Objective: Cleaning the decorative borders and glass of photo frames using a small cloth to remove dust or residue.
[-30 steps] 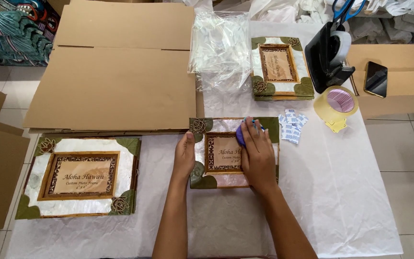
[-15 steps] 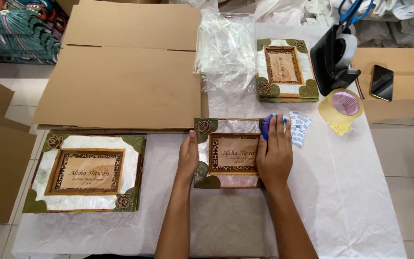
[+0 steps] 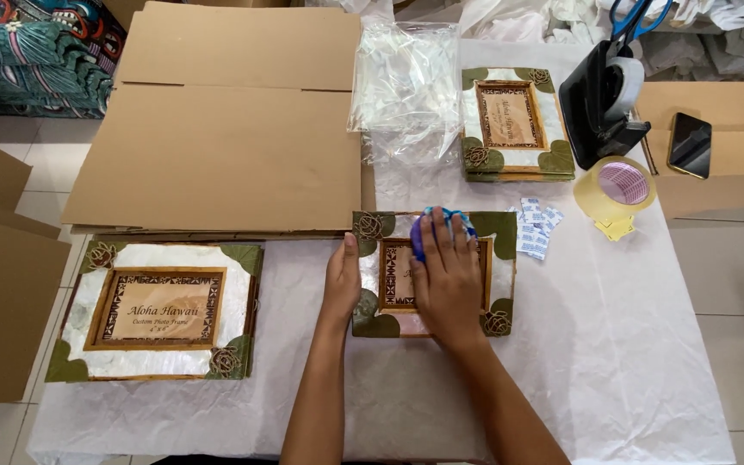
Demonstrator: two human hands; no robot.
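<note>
The right hand [image 3: 448, 280] lay flat, fingers together, pressing a blue cloth [image 3: 437, 226] onto the small frame [image 3: 434, 273] at the table's [image 3: 613, 344] middle, while the left hand [image 3: 343, 277], fingers together, steadied its left edge.

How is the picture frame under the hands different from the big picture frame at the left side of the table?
The frame under the hands is smaller; the left frame is clearly larger. The left hand steadies the small frame's edge and the right hand presses a blue cloth on it, while nothing touches the left frame. The small frame's centre is mostly covered; the left frame's centre shows fully. Both lie flat, with pale borders, green corner leaves and brown inner trim.
</note>
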